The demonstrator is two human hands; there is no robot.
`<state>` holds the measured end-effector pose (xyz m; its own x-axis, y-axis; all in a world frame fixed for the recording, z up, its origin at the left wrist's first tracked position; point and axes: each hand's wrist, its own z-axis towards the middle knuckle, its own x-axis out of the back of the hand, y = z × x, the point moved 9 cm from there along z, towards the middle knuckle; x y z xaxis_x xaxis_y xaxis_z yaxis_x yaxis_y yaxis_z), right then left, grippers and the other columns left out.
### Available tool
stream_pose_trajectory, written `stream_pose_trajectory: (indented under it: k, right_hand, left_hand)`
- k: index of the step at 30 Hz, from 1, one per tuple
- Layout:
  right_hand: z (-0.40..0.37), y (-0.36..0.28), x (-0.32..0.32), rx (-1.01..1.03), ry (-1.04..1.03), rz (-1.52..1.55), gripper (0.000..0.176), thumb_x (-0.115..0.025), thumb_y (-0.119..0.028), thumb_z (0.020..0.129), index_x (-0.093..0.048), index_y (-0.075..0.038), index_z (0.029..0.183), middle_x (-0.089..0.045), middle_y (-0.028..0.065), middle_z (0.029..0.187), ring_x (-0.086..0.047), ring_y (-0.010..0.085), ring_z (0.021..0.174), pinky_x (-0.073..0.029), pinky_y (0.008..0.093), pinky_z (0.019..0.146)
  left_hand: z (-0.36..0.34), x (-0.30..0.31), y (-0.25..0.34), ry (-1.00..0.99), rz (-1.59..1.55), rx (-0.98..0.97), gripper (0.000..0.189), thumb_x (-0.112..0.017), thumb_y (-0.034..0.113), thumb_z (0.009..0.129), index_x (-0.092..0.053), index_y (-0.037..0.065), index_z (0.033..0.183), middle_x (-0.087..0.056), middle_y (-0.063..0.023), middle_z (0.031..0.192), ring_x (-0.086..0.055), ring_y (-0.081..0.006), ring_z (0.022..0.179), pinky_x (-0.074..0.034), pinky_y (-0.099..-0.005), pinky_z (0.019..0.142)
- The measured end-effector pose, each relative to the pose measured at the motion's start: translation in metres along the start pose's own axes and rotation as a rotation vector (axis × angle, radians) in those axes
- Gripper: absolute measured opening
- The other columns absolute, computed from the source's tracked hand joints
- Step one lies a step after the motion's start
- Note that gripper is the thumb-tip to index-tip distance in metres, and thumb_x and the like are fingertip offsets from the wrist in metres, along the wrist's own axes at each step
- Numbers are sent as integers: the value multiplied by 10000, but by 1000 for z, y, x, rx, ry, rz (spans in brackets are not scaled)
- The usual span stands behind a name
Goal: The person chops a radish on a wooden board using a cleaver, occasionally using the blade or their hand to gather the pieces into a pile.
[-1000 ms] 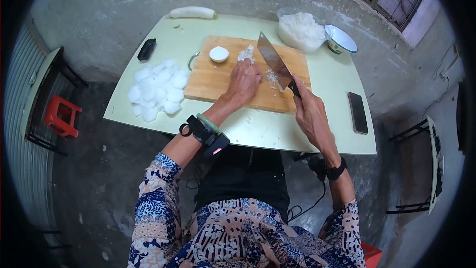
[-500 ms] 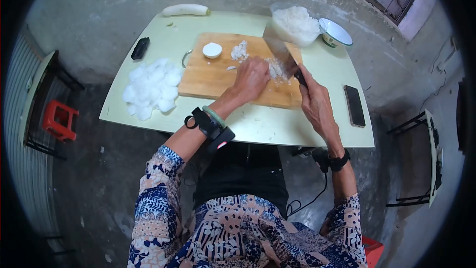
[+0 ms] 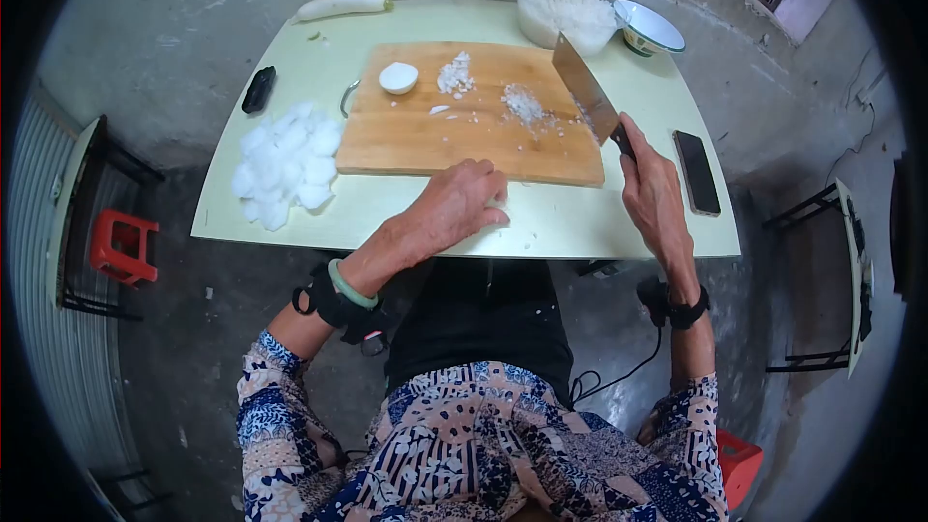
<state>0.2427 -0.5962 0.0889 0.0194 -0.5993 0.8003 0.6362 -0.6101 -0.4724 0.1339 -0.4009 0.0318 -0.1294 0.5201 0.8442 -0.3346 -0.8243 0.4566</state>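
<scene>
head view, looking down on a pale table (image 3: 580, 227). grips the cleaver (image 3: 585, 87) by its handle with the right hand (image 3: 652, 188), fingers wrapped closed around it, blade lifted and tilted over the right end of the cutting board (image 3: 425, 140). rests the left hand (image 3: 454, 208) on the table just before the board's near edge, fingers loosely curled, holding nothing visible. mid-board, a small heap of minced white bits (image 3: 527, 106), well apart from both hands. probably handles as heavy, stiff and blade-forward (sharp along the lower edge), so best taken at the handle only. likely wet and crumbly, that mince: better scooped than pinched. at the left, a mound of white slices (image 3: 285, 159).
</scene>
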Motion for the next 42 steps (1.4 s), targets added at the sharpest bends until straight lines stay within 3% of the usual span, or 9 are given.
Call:
stream_pose_trajectory:
  k: [2,7,12,17,19,23,27,34,42]
  right_hand:
    - [-6,7,-5,6,6,-44,533,-538,11,954,-465,-35,1480,-660,281,912,-649,462,833,-479,545,767]
    - [-15,-1,-18,53,40,-162,558,-529,12,954,-431,-38,1502,-634,280,864,-633,465,806,-489,547,760]
    - [-3,-35,-26,102,-18,154,537,-513,18,957,-430,-21,1487,-647,310,908,-633,492,823,-482,552,761]
    - [18,-44,-30,153,15,161,510,-507,17,957,-449,-16,1463,-647,320,909,-634,497,844,-478,552,763]
    - [23,-43,-45,175,-105,54,495,-506,10,955,-460,-7,1448,-650,323,921,-641,494,858,-486,549,770]
    - [29,-48,-39,220,-39,45,498,-507,8,949,-464,3,1446,-653,314,932,-642,488,857,-495,547,772]
    - [27,-49,-44,223,-44,59,518,-509,10,942,-450,-1,1456,-657,306,957,-644,484,857,-503,547,770]
    - [24,-60,-51,294,-38,76,538,-505,25,934,-438,-6,1467,-657,313,966,-644,485,862,-505,542,770]
    - [18,-59,-46,236,-35,117,510,-495,25,943,-458,5,1452,-659,309,966,-642,490,864,-501,544,776]
  left_hand:
    - [-2,-1,6,15,35,-56,196,-748,116,851,-614,21,959,-607,-155,965,-619,-357,918,-523,-471,797]
    - [0,-6,7,64,190,-69,149,-719,73,850,-589,17,898,-582,-153,907,-606,-365,885,-520,-465,783]
    - [14,12,7,117,135,-49,91,-678,51,869,-600,7,879,-596,-164,870,-618,-371,853,-516,-466,760]
    - [62,49,-33,399,23,122,97,-673,56,877,-619,-20,851,-667,-216,871,-660,-386,817,-517,-474,726]
    - [87,35,-60,408,-3,152,103,-691,62,867,-625,-16,852,-673,-214,873,-663,-387,821,-520,-474,729]
    - [103,16,-80,476,64,163,130,-743,81,837,-643,1,858,-675,-195,891,-661,-386,844,-526,-474,763]
    - [86,25,-70,482,125,242,148,-775,113,818,-670,22,872,-652,-151,930,-630,-365,973,-512,-474,844]
    - [72,30,-68,473,119,203,120,-739,128,851,-714,24,904,-641,-145,921,-625,-356,984,-508,-483,857]
    - [68,33,-77,467,91,274,88,-730,104,841,-712,24,872,-646,-157,924,-625,-361,976,-503,-467,877]
